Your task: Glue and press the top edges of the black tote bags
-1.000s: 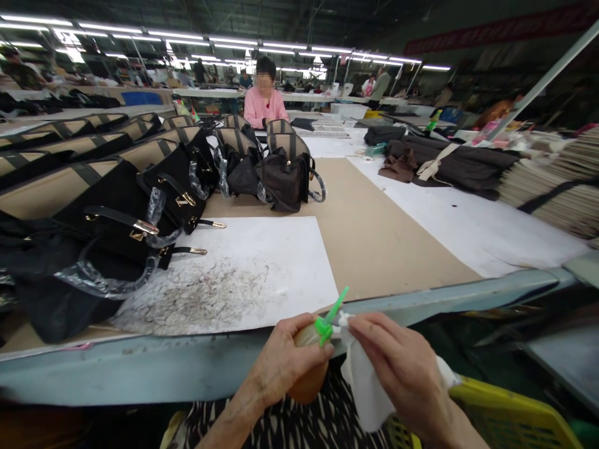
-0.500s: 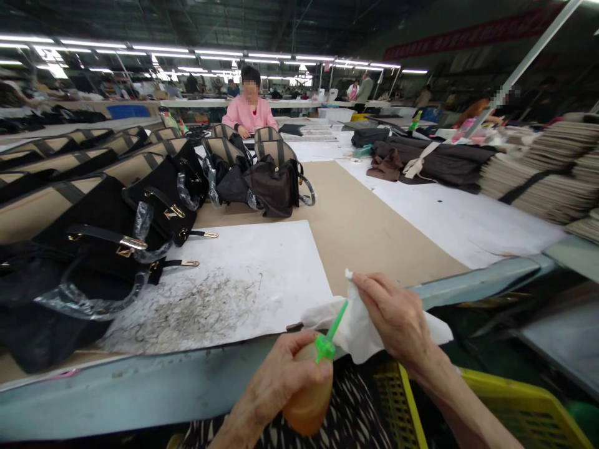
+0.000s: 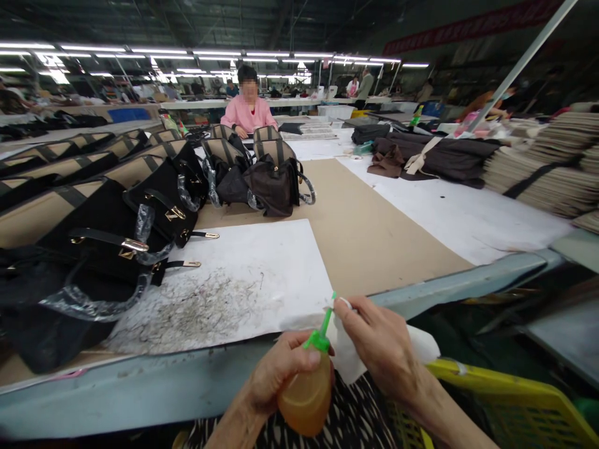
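My left hand (image 3: 285, 368) is wrapped round a squeeze bottle (image 3: 306, 399) of amber liquid with a green cap and a thin green nozzle (image 3: 326, 321). The bottle is roughly upright, just in front of the table edge. Pinched in my right hand (image 3: 377, 337) is a white cloth (image 3: 349, 355), bunched at the fingertips and hanging below them. Those fingertips are at the nozzle's upper end, and the green tip shows just past them. Whether the cloth wraps fully round the nozzle is hidden by the fingers.
Black handbags (image 3: 98, 218) with plastic-wrapped handles crowd the table's left side. A marked white sheet (image 3: 281, 262) lies on brown board (image 3: 374, 231). Strapped beige stacks (image 3: 538, 162) stand at right, a yellow basket (image 3: 515, 393) below. Across the table sits a person in pink (image 3: 250, 112).
My right hand has moved left and down with the cloth, from beside the nozzle onto its upper end. The bottle has shifted slightly left and stands more upright.
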Demonstrator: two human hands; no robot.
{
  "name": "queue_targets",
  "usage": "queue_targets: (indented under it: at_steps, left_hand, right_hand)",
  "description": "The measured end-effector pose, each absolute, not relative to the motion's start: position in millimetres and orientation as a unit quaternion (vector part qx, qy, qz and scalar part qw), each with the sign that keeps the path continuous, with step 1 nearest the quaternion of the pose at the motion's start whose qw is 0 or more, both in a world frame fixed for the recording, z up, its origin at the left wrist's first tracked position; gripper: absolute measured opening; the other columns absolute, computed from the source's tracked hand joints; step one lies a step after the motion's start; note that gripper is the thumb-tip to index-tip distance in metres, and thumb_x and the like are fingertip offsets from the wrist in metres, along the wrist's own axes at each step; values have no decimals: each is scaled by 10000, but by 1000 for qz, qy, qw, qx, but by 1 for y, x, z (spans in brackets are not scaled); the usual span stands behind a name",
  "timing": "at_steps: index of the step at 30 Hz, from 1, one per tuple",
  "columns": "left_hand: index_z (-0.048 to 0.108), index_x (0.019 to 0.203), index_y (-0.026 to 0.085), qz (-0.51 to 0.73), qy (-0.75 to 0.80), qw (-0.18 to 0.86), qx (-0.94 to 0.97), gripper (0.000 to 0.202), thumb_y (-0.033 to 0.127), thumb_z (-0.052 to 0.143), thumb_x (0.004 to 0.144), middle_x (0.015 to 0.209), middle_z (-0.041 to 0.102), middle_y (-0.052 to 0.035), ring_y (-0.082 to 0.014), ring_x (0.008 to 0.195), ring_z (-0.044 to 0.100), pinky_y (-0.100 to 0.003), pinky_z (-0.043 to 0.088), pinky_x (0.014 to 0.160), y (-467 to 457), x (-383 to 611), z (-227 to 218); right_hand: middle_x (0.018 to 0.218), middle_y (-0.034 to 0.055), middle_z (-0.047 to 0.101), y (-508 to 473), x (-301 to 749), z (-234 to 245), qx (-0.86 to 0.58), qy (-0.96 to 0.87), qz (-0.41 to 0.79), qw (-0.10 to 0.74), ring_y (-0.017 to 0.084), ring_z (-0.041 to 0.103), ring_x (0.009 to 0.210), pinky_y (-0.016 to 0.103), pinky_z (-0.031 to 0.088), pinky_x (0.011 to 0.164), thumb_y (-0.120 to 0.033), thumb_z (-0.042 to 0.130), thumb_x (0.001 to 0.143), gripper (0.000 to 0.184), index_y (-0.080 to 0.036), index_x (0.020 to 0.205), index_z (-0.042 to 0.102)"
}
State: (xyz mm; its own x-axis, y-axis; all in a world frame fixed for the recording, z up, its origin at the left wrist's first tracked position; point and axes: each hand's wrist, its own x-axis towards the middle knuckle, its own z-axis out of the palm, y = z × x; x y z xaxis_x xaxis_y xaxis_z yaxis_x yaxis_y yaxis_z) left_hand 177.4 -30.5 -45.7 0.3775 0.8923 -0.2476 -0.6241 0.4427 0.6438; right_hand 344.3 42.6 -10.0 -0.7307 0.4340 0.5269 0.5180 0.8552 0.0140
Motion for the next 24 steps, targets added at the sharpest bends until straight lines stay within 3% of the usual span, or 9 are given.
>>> queue_targets:
  at_steps: [10,18,24]
  left_hand:
    - [652,873,103,465,309,790,254,338,358,708,657,756,635,-71,-129,619,555,-223,380,590,-31,174,-50]
    - [639,864,121,489,393,706,330,277,331,699,693,784,602,-23,-128,735,514,-227,369,676,-27,172,-48]
    - [575,955,124,547,346,729,223,455,433,727,657,789,619,-65,-148,652,574,-249,417,615,-19,171,-45]
  right_hand:
    - [868,83,584,43,350,-10,-249,-939,18,235,185,563,683,268,441,565,-177,286,991,303,-140,1117,558]
    - [851,71,575,38,344,-17,-198,-948,72,237,171,547,666,261,417,549,-167,261,1010,294,-122,1153,514]
    - [916,100,628,75,365,-9,-317,-902,-41,289,196,601,731,283,447,611,-218,316,1006,280,-136,1143,546]
